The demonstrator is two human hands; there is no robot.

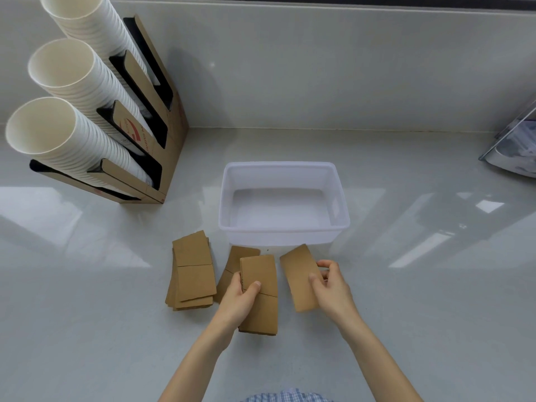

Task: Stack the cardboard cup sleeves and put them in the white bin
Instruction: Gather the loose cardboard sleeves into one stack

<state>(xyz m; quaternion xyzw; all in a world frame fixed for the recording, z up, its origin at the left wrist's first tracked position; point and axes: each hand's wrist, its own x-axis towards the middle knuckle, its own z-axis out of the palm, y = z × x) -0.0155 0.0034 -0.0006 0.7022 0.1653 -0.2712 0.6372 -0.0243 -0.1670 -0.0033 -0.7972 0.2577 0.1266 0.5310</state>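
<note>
My left hand (238, 301) grips a small stack of flat brown cardboard sleeves (260, 291), thumb on top. My right hand (332, 287) pinches the right edge of a single sleeve (298, 278), held tilted just to the right of that stack. A further sleeve (235, 266) lies on the counter partly under the held stack. A loose pile of several sleeves (193, 271) sits to the left. The white bin (342, 211) stands just behind the hands, with nothing inside.
A cardboard cup dispenser (162, 117) with three leaning columns of white paper cups (61, 68) fills the far left. A clear plastic container (513, 146) is at the right edge. The grey counter (87, 285) meets a backsplash wall behind the bin.
</note>
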